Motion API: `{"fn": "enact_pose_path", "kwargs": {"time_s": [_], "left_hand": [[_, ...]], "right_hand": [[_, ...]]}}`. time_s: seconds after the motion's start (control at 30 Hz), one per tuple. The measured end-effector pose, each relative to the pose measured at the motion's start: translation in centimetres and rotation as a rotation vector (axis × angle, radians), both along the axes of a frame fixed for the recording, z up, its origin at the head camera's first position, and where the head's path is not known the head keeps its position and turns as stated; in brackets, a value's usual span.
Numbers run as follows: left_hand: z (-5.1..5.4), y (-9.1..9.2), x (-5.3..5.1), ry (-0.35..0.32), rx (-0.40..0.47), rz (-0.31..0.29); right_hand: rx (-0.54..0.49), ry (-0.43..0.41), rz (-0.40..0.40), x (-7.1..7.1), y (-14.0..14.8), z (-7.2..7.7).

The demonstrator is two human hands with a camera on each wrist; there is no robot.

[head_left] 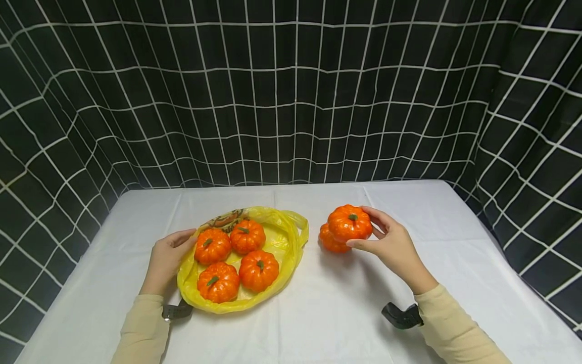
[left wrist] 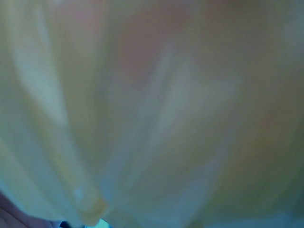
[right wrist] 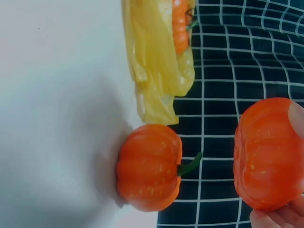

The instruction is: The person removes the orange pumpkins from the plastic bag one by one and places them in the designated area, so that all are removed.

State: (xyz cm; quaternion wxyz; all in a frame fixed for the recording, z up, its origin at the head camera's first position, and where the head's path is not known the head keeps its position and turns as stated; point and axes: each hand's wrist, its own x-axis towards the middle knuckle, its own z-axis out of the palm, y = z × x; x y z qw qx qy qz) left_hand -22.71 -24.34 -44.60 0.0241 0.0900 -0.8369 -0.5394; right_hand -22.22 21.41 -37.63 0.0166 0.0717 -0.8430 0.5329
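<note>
One orange pumpkin (head_left: pixel 349 223) sits gripped in my right hand (head_left: pixel 396 248), raised off the desk (head_left: pixel 318 313); a second pumpkin (head_left: pixel 332 245) lies lower, to that hand's left. My left hand (head_left: pixel 164 259) pinches the yellow bag (head_left: pixel 227 306) beside it, four pumpkins (head_left: pixel 259 273) inside.

Apparently a lab or studio setup: black curtain (head_left: pixel 285 86) with a white grid closes in three sides of a white-covered tabletop (head_left: pixel 318 313).
</note>
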Motion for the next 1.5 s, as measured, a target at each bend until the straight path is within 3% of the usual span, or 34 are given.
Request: {"fn": "enact_pose_path", "kwargs": {"time_s": [1.0, 1.5], "left_hand": [[-0.1, -0.1, 0.1, -0.009, -0.005, 0.004], [0.1, -0.1, -0.1, -0.023, -0.013, 0.015]], "right_hand": [[0.059, -0.043, -0.132, -0.2, 3.4, -1.8], [0.063, -0.05, -0.189, -1.2, 5.1, -3.2]]}}
